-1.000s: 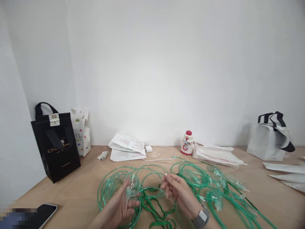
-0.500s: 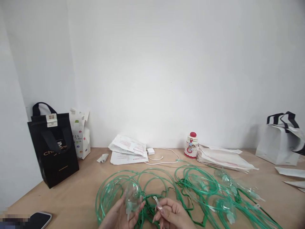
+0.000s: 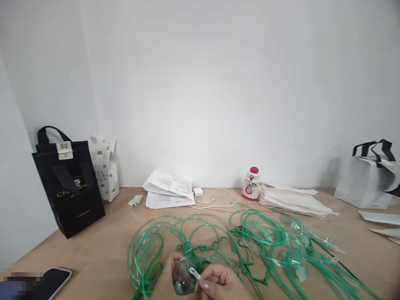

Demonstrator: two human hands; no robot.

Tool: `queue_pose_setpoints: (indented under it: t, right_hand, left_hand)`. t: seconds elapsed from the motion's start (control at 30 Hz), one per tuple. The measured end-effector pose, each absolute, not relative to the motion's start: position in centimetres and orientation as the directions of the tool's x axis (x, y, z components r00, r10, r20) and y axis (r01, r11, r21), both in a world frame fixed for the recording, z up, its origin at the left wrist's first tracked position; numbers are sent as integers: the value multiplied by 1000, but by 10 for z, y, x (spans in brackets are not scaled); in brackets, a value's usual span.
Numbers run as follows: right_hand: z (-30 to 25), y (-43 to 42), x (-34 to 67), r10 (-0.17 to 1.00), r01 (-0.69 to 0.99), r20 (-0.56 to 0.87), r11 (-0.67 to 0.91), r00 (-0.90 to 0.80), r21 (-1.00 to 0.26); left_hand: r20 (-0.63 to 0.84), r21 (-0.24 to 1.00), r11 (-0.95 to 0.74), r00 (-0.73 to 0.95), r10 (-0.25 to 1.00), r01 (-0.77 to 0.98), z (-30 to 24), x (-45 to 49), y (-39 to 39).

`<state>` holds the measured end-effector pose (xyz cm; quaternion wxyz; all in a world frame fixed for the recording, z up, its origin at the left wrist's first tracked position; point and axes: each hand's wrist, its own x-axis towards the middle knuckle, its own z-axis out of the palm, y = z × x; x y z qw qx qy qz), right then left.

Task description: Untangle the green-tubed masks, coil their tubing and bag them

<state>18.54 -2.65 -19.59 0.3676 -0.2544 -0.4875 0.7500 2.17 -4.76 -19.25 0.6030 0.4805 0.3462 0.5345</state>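
Observation:
In the head view, a clear oxygen mask (image 3: 181,276) rests in my left hand (image 3: 168,275), whose fingers curl round its far side. Pinched between the thumb and fingers of my right hand (image 3: 220,284) is a small white strip with a slotted end (image 3: 195,273), close against the mask's right side. Whether the strip touches the mask I cannot tell. Around and beyond my hands lie loops of green tubing (image 3: 200,216) and flat green straps (image 3: 246,254). More clear masks lie to the right, one of them a mask (image 3: 295,260) with its connector toward me.
Paper packets (image 3: 168,200), a white charger (image 3: 198,191) with cable and a red-topped bottle (image 3: 251,185) stand along the wall. More packets (image 3: 293,200) lie right of it. A black bag (image 3: 71,208) stands left, a white bag (image 3: 359,187) right, a phone (image 3: 58,281) front left.
The mask in my left hand has turned and moved right, nearer my right hand. My right hand has shifted slightly left with the white strip. The view has tilted slightly down.

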Motion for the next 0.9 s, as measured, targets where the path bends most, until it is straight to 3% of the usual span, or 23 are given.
queue_pose_setpoints:
  t: [0.13,0.3,0.43,0.6,0.9]
  right_hand:
    - [-197,-30,180,822,-283,-86,-289,-563,-915]
    - [-172,-39,186,887,-357,-62,-247,-457,-901]
    - [-168,-41,187,903,-352,-65,-231,-424,-907]
    - [-175,-38,186,903,-345,-21,-185,-428,-920]
    - [-167,-38,193,926,-284,-79,-194,-370,-939]
  left_hand:
    - [97,952,-23,231,968,-306,-196,19,-49]
    - [51,937,67,321,946,-344,-189,12,-51]
    - [3,921,72,192,981,-383,-182,13,-55]
    - [4,960,12,55,998,-281,-174,15,-58]
    - [-34,936,51,56,998,-349,-176,16,-57]
